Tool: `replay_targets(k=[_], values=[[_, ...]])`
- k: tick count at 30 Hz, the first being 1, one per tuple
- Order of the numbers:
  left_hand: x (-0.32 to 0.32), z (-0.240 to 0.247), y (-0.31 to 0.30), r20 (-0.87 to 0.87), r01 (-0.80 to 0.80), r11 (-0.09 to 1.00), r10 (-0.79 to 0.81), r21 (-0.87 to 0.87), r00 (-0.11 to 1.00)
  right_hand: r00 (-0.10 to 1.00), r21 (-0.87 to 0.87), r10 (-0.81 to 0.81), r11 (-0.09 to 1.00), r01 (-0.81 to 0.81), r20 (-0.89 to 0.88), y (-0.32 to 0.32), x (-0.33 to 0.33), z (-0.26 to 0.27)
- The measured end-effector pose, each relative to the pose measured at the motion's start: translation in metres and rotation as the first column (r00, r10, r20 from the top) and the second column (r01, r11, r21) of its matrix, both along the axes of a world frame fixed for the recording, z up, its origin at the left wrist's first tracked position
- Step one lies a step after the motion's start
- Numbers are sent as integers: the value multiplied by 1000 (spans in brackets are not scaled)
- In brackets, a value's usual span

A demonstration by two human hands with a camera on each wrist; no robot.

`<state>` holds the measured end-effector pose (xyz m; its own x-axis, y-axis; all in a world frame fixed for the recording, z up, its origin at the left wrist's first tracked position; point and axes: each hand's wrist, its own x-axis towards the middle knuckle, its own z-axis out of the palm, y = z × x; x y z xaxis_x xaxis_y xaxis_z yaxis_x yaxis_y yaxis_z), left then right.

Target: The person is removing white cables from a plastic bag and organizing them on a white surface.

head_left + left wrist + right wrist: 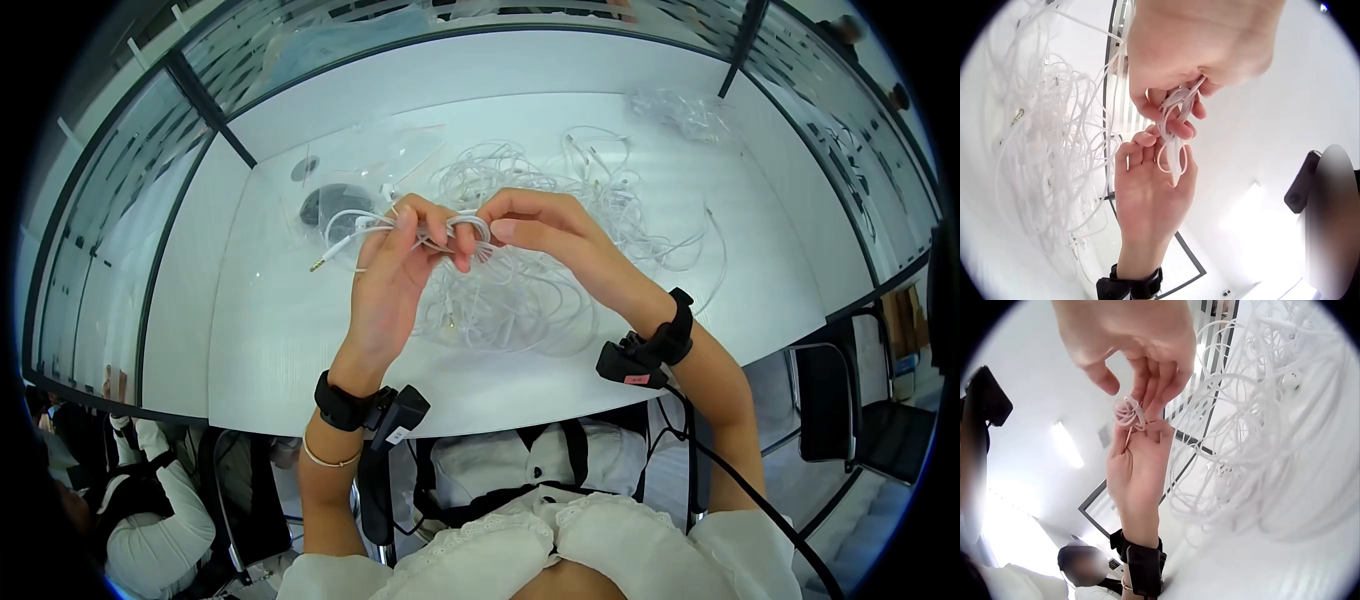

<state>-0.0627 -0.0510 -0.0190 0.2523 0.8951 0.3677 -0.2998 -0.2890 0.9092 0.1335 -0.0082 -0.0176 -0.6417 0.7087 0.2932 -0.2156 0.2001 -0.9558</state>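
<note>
A bundled white earphone cable [470, 222] is gripped by my left hand [388, 285] above the table, its loops wound around the fingers. Its gold-tipped plug [317, 266] sticks out to the left. From the right, my right hand [570, 240] meets the end of the bundle. In the right wrist view, the right thumb [1105, 380] stands apart from the other fingers, whose tips are right at the coil [1127, 414]. The left wrist view shows the cable loops [1175, 134] hanging from the left hand in front of the relaxed right palm [1154, 200].
Tangled white earphone cables [520, 300] spread over the middle of the white table [290, 350]. A clear plastic bag [680, 112] lies at the back right. Dark round pieces [338, 208] lie under clear plastic at the left. Low partitions [480, 65] enclose the table.
</note>
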Motion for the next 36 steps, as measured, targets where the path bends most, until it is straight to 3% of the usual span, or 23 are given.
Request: replay_targets(k=[2,5,11,20,30,36], values=[[-2,-1,2,-38,-10,996,13,85,999,999,-1,45,999,-45,-11,0,2,2],[-1,-2,3,32,22,998,-23,53,999,997,-32,81,996,-81,-17,-3,2,4],[-4,-5,7,-13,-2,992,3,125,1000,993,-82,114,990,-117,-44,1,1,-2],[4,-7,2,-101,-130,974,150,184,984,1000,-64,-4,998,4,2,2,-6,-10],[-4,-9,8,-126,-93,992,104,90,987,1000,-147,-9,989,10,7,1,-7,-10],[4,-5,1,-277,-204,964,245,169,929,997,-126,-75,989,76,10,3,-8,-17]])
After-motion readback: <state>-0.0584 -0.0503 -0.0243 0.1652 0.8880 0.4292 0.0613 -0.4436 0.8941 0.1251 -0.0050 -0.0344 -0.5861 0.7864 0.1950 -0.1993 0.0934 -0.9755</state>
